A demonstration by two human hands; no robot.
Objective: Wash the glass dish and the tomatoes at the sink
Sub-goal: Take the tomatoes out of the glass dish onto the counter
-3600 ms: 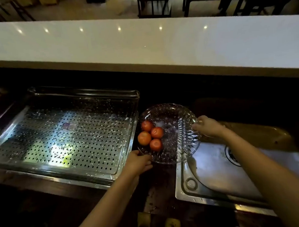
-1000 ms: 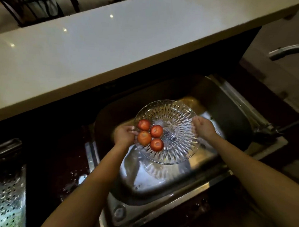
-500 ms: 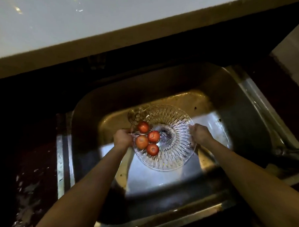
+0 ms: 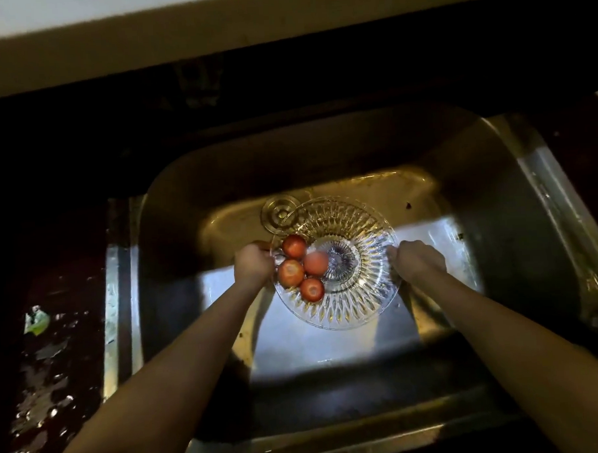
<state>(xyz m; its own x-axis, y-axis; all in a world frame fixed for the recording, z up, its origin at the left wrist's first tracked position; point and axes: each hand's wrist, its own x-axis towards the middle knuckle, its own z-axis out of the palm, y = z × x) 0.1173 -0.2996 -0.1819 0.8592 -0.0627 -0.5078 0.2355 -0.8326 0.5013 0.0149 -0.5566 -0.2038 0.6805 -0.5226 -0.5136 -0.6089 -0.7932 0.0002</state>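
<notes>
A round cut-glass dish point(image 4: 355, 294) is held low inside the steel sink point(image 4: 516, 217), over its floor. Several red tomatoes point(image 4: 291, 273) lie bunched on the dish's left side. My left hand point(image 4: 253, 267) grips the dish's left rim, right beside the tomatoes. My right hand point(image 4: 417, 259) grips the right rim. Whether the dish touches the sink floor I cannot tell.
The sink drain point(image 4: 279, 211) shows at the back, just behind the dish's far-left edge. A wet dark counter point(image 4: 46, 357) with a small green scrap point(image 4: 36, 321) lies left of the sink. A pale raised countertop point(image 4: 145, 34) runs along the top.
Both hands have carried the dish of tomatoes from beside the perforated tray rightward over the sink, then lowered it into the basin. The grip on both rims is unchanged.
</notes>
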